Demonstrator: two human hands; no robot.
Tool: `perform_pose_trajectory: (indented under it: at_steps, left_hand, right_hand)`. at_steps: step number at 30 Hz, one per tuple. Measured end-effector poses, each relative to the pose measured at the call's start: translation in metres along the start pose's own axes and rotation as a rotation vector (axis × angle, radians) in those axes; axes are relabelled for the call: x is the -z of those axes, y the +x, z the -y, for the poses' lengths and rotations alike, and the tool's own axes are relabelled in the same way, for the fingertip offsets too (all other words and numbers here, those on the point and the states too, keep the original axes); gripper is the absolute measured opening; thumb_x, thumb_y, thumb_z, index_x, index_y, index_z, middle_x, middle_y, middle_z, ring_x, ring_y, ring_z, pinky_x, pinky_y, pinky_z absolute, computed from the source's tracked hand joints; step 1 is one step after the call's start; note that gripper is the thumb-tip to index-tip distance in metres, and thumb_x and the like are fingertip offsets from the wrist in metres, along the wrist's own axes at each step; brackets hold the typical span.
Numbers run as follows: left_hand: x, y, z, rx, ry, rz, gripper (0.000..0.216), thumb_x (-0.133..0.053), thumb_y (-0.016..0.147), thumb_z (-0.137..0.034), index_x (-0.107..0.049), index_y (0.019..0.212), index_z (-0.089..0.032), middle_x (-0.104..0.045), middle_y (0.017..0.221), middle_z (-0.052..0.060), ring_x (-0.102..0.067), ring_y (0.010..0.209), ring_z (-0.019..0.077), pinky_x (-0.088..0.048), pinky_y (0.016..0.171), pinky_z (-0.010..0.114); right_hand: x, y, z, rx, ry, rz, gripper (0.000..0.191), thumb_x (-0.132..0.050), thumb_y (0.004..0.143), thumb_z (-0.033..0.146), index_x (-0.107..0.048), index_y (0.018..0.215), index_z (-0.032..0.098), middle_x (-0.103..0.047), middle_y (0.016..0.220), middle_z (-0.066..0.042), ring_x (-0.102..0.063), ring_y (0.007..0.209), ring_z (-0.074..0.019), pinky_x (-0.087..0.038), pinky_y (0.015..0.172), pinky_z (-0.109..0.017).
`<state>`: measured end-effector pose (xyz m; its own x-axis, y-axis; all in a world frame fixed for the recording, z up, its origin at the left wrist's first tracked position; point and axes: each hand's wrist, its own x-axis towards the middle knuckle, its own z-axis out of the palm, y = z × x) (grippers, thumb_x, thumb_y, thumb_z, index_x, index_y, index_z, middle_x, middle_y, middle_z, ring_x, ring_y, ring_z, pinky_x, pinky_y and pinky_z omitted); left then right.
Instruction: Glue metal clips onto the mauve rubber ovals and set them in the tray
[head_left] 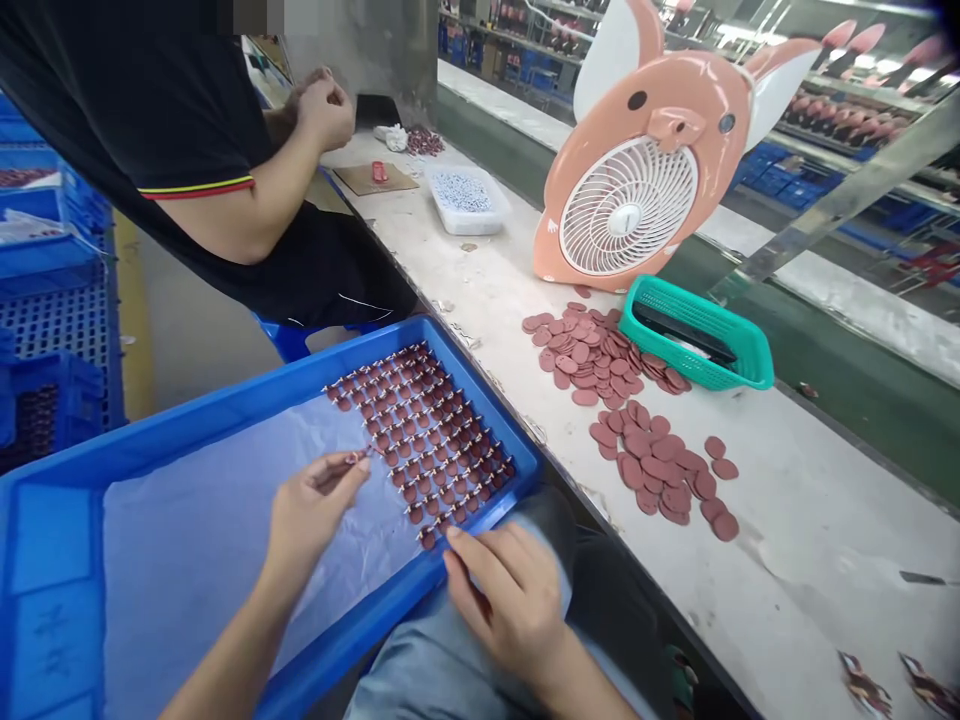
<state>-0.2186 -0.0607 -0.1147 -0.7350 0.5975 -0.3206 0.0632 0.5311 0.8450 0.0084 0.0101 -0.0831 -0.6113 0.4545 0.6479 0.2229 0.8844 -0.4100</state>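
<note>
While my left hand [311, 515] hangs over the tissue sheet [195, 570] lining the blue plastic tray [300, 395], its thumb and forefinger [349, 468] are pressed together, pinching one small reddish piece [357, 457] just beside the rows. Fine detail on that piece is too small to tell. The rows of small reddish discs [420, 430], each with a shiny bit on it, sit packed in a tight diagonal grid on the sheet, toward the tray's right corner. My right hand [502, 605] lies across the near rim, fingers [480, 560] together and slightly curled, tips just beside the lowest discs, pinching nothing I can see. To the right, on the white work bench [787, 480], loose reddish discs lie in two heaps [592, 350] [660, 465], near a teal plastic basket [697, 345] and a pink animal-shaped fan [626, 205]. Farther along stands a white plastic box of small pale pieces [465, 200]. A co-worker in a black shirt [150, 120] sits left of the bench, hands [322, 110] raised together.
</note>
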Motion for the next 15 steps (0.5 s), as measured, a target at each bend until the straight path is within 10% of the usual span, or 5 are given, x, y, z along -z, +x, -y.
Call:
perform_pose_trajectory:
  at_steps: [7,15]
  left_hand:
    - [0.034,0.122,0.028,0.025,0.577,-0.032,0.027,-0.065,0.093,-0.037,-0.067,0.109,-0.016,-0.069,0.113,0.009,-0.066,0.104,0.0274,-0.053,0.091,0.05]
    - [0.027,0.16,0.024,-0.047,0.823,0.118,0.033,-0.064,0.094,-0.035,-0.063,0.121,-0.017,-0.065,0.123,0.011,-0.066,0.104,0.0264,-0.056,0.087,0.048]
  right_hand:
    - [0.019,-0.035,-0.027,-0.085,-0.115,0.022,0.017,-0.059,0.092,0.009,-0.067,0.105,0.014,-0.068,0.07,-0.004,-0.06,0.057,-0.0161,-0.05,0.052,-0.029]
    - [0.02,-0.051,-0.037,-0.116,-0.147,0.043,0.013,-0.06,0.091,0.007,-0.067,0.1,0.012,-0.067,0.07,-0.005,-0.061,0.057,-0.0163,-0.053,0.053,-0.029]
